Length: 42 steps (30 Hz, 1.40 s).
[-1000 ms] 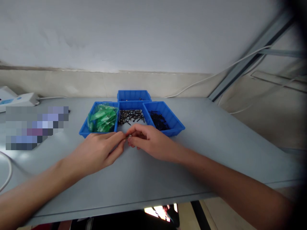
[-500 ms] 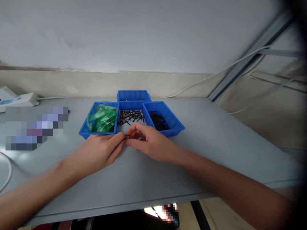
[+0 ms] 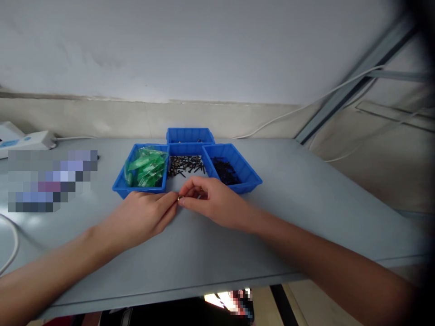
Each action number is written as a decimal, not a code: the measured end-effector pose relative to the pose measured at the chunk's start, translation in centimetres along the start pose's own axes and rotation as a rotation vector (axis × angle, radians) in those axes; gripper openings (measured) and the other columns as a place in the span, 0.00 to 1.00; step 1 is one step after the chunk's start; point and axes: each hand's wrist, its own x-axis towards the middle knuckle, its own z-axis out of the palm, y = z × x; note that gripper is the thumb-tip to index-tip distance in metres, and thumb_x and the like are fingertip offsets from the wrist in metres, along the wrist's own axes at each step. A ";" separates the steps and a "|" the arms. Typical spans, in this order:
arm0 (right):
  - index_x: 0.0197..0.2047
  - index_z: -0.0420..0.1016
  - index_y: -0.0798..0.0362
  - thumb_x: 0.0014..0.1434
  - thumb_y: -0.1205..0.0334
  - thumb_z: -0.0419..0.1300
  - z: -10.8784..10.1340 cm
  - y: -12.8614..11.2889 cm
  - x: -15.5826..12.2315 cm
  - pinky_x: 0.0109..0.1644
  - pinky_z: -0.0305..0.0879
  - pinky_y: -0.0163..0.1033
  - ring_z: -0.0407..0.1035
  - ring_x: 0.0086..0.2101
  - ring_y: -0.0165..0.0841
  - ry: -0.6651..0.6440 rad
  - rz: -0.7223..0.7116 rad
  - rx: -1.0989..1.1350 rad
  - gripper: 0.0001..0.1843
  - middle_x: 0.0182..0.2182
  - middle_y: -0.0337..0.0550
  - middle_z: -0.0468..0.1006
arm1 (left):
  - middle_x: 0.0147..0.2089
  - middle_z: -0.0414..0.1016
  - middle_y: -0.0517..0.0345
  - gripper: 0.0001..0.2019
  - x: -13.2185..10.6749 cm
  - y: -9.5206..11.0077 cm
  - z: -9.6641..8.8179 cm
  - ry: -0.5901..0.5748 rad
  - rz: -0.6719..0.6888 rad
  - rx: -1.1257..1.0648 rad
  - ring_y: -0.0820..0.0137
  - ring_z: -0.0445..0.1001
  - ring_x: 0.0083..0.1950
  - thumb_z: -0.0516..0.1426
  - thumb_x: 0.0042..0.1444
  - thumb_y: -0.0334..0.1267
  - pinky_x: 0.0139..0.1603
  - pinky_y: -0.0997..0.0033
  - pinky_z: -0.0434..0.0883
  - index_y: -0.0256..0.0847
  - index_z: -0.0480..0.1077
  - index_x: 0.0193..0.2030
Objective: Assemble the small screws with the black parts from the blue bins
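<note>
Both hands meet just in front of the blue bins, fingertips almost touching. A small brass-coloured metal piece (image 3: 180, 198) glints between them, too small and covered for its kind to show. My left hand (image 3: 146, 212) is closed in a pinch at the piece's left side. From the right, my right hand (image 3: 217, 201) pinches the piece between thumb and index finger, its other fingers curled. Beyond the fingers, several dark screws (image 3: 186, 165) lie loose in a heap between two of the bins.
A left blue bin (image 3: 117, 186) holds green plastic packets (image 3: 147, 165). The right blue bin (image 3: 249, 179) contains dark small parts (image 3: 224, 171). Another blue bin (image 3: 190, 135) stands behind. On the left are a white power strip (image 3: 37, 141) and a blurred-out item (image 3: 54, 181).
The hands stay pinched together in nearly the same spot. The small metal piece has turned slightly and now shows a brighter glint.
</note>
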 end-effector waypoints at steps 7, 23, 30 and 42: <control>0.32 0.67 0.52 0.53 0.64 0.55 0.1 -0.1 -0.1 0.32 0.61 0.33 0.65 0.29 0.26 0.058 -0.028 -0.124 0.02 0.27 0.35 0.71 | 0.22 0.68 0.61 0.14 0.0 0.1 -0.1 0.019 -0.037 -0.050 0.73 0.68 0.22 0.42 0.60 0.37 0.21 0.74 0.59 0.37 0.64 0.28; 0.35 0.68 0.53 0.55 0.64 0.53 0.2 0.3 0.0 0.34 0.61 0.33 0.66 0.31 0.26 0.065 -0.036 -0.199 0.04 0.30 0.37 0.72 | 0.24 0.71 0.61 0.12 -0.1 0.0 -0.3 0.067 -0.059 -0.073 0.73 0.70 0.23 0.44 0.60 0.38 0.22 0.75 0.61 0.37 0.66 0.34; 0.35 0.67 0.52 0.56 0.63 0.53 0.2 0.4 0.0 0.34 0.61 0.34 0.66 0.31 0.27 0.032 -0.025 -0.176 0.04 0.30 0.37 0.72 | 0.23 0.70 0.61 0.11 -0.1 0.0 -0.5 0.064 -0.062 -0.062 0.74 0.70 0.23 0.44 0.59 0.38 0.21 0.76 0.62 0.37 0.65 0.36; 0.37 0.69 0.52 0.56 0.62 0.53 0.0 0.4 0.0 0.35 0.61 0.34 0.67 0.32 0.28 -0.007 0.013 -0.177 0.07 0.31 0.38 0.74 | 0.22 0.69 0.62 0.11 -0.4 -0.4 0.1 0.172 0.010 -0.018 0.75 0.70 0.23 0.45 0.60 0.39 0.21 0.77 0.62 0.37 0.65 0.37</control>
